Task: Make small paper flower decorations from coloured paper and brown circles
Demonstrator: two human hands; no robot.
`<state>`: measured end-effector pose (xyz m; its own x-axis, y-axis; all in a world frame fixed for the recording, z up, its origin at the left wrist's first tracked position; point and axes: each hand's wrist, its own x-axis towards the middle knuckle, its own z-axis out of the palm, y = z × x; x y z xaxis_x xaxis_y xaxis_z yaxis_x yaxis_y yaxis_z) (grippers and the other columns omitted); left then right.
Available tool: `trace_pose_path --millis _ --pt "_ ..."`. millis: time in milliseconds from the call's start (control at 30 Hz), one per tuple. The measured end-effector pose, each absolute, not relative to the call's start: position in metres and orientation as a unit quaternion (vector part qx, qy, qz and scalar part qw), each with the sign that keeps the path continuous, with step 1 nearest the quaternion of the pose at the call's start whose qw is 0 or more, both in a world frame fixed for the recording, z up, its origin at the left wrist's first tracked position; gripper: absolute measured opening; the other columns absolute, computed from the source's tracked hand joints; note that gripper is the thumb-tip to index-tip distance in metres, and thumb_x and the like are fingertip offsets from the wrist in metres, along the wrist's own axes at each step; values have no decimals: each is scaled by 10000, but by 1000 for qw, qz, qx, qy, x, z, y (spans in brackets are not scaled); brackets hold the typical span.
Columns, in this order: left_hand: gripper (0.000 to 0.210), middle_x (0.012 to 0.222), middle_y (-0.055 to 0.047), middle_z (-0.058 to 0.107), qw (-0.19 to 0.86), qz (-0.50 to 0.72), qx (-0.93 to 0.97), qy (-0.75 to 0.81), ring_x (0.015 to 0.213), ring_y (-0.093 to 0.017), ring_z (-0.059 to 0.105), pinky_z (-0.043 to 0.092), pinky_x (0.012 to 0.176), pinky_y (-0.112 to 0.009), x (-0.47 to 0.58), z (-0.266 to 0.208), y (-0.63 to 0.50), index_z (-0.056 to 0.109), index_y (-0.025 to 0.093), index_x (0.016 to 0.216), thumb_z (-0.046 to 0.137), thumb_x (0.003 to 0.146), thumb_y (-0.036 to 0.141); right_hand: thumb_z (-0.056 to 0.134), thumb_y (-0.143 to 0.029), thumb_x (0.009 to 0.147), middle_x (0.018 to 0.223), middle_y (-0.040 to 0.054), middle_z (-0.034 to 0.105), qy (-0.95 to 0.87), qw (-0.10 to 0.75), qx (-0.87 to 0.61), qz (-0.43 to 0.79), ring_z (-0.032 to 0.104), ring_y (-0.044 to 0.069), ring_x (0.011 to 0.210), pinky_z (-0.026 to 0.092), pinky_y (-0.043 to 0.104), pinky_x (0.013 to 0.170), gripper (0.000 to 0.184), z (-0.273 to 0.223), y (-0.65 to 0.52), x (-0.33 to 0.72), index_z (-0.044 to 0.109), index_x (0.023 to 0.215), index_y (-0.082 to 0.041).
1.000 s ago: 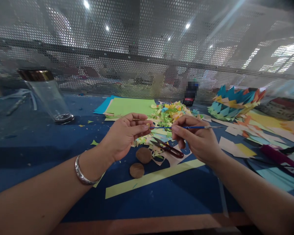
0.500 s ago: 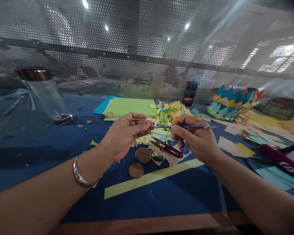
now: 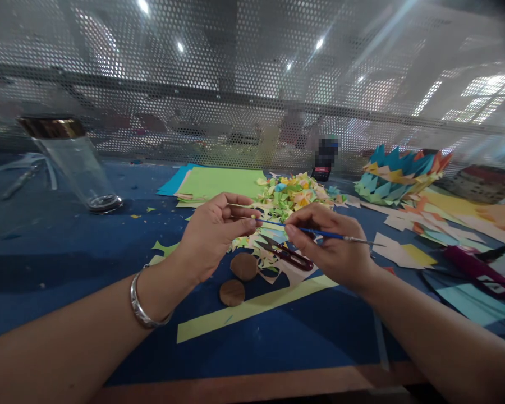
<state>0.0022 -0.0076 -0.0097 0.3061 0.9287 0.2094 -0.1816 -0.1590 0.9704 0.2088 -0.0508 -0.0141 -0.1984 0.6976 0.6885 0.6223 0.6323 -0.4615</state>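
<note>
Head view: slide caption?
Right hand holding blue stick, one end at the left hand; snips, paper scraps on table.

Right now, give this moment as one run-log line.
right hand: grips blue tool | left hand: at tool's blue end, beside yellow bit | snips: on paper scraps | two brown discs: near yellow strip

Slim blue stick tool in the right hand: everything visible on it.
The slim blue stick tool is straight, with a thinner, silvery, metal-looking section at its right end. The right hand pinches it nearly level, sloping slightly down rightward. Its left end reaches the left hand; exact contact is too small to tell.
</note>
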Motion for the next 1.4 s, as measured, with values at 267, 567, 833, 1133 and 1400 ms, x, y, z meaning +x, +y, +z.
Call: trace_pose_path --millis 267,567,833,1133,1400 --pt "343 919 -75 741 546 508 570 344 827 -165 676 531 748 -283 3 -11 -8 614 172 1047 767 740 156 613 -245 889 748 10 672 -790 448 -418 -34 598 137 616 465 272 580 32 -15 -54 204 624 860 -240" --pt "362 901 -68 749 492 514 601 363 896 -183 682 511 835 -302 3 -12 -7 602 181 1082 742 748 157 597 -252 903 830 24 705 -804 413 -417 -95 632 145 667 478 276 623 25 -18 -54 204 617 912 -241" --pt "362 901 -56 744 423 518 651 359 873 -206 702 530 789 -311 3 -9 -8 578 214 1106 719 774 182 591 -238 905 782 0 695 -808 403 -411 -125 626 125 638 464 259 612 28 -18 -55 203 616 918 -239" --pt "400 876 -51 730 320 538 694 355 805 -195 702 554 738 -321 6 -6 -11 532 185 1150 653 776 116 598 -229 893 737 -23 676 -803 423 -396 -142 595 92 580 440 230 579 40 -18 -55 202 632 905 -215" --pt "412 874 -44 734 292 548 696 361 781 -190 704 555 722 -325 6 -9 -6 537 208 1158 658 773 125 606 -215 880 709 -38 650 -803 414 -402 -147 580 79 585 417 224 572 32 -18 -54 202 635 883 -200"
